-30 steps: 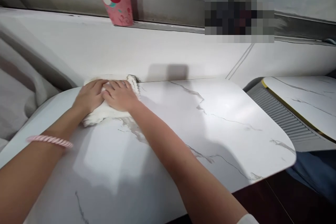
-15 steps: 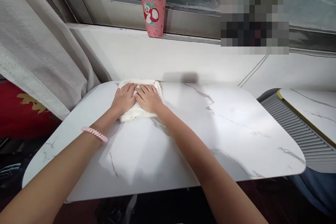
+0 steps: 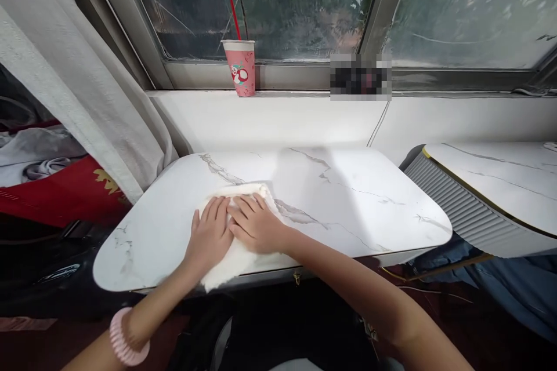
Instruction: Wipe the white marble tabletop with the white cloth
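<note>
Both hands press on a white cloth that lies on a white marble-patterned table. My left hand rests flat on its left part, fingers stretched forward and a little apart. My right hand lies flat on the right part, its fingertips meeting the left hand's fingers. The cloth's lower corner hangs over the table's front edge. A pink coiled band circles my left wrist.
On the window ledge stands a pink paper cup with a red straw. A blurred-out dark object sits further right. A grey curtain hangs at the left; a ribbed white cabinet stands at the right.
My hands have drawn the cloth from the table's back edge toward its front edge. The view has shifted, so more of the window and the cup's straw now show.
</note>
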`<state>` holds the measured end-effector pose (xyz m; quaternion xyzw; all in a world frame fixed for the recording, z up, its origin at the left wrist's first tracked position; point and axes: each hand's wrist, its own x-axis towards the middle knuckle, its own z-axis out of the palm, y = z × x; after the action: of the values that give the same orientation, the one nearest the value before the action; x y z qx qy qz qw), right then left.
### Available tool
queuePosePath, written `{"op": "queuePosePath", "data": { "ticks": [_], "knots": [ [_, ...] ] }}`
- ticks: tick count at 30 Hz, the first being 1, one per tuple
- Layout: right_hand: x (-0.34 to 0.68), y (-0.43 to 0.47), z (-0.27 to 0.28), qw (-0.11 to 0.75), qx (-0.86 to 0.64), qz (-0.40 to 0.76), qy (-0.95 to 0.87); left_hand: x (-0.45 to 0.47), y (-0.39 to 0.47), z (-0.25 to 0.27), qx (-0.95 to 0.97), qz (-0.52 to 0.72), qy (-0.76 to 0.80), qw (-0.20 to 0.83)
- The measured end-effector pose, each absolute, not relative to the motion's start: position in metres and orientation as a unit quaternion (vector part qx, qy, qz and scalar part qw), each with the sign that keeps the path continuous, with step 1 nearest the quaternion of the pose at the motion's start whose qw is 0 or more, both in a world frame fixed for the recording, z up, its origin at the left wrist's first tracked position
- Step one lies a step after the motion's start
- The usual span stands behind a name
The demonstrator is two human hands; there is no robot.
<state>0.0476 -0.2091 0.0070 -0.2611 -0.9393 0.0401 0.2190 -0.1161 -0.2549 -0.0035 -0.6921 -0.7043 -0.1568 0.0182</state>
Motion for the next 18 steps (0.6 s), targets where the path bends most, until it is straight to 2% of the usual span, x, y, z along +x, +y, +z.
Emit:
{"op": "queuePosePath", "data": {
  "ticks": [9, 18],
  "knots": [
    [0.083, -0.241, 0.012, 0.196, -0.270, 0.051, -0.941, -0.090, -0.277, -0.008, -0.725, -0.155, -0.671, 0.007],
    [0.070, -0.178, 0.009, 0.202, -0.279, 0.065, -0.937, -0.096, -0.219, 0.001, -0.723, -0.156, -0.673, 0.005]
  ]
}}
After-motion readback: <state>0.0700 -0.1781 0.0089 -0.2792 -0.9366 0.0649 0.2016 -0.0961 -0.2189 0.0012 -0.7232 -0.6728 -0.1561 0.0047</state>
